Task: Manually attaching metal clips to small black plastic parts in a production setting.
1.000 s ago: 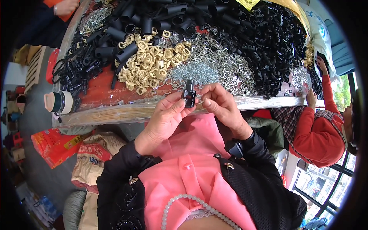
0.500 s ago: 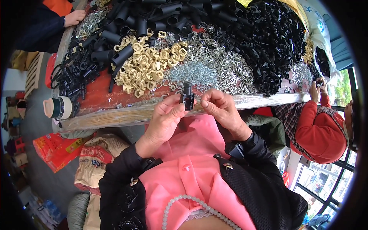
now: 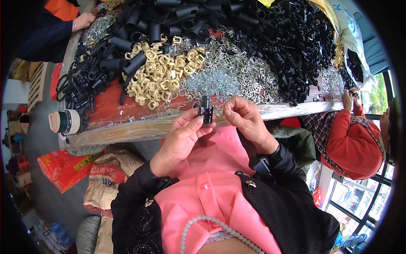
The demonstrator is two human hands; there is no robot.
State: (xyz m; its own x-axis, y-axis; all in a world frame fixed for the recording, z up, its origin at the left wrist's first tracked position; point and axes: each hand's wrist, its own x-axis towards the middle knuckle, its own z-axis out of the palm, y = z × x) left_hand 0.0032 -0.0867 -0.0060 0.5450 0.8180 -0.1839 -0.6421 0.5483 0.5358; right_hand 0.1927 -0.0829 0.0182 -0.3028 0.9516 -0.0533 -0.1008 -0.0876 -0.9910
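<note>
Head view, centre: our left hand (image 3: 182, 134) pinches a black fitting (image 3: 206, 113), seemingly mid-assembly; curled right hand (image 3: 246, 120), grip unclear, next needs steadiness.

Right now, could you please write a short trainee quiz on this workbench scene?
1. Which of the wearer's hands holds the black part?
2. True or false: the beige pieces lie left of the large pile of silver bent pieces.
3. What colour is the sleeve at the picture's right: A) blue, B) red, C) white?

Key: 1. the left hand; 2. true; 3. B.
</note>
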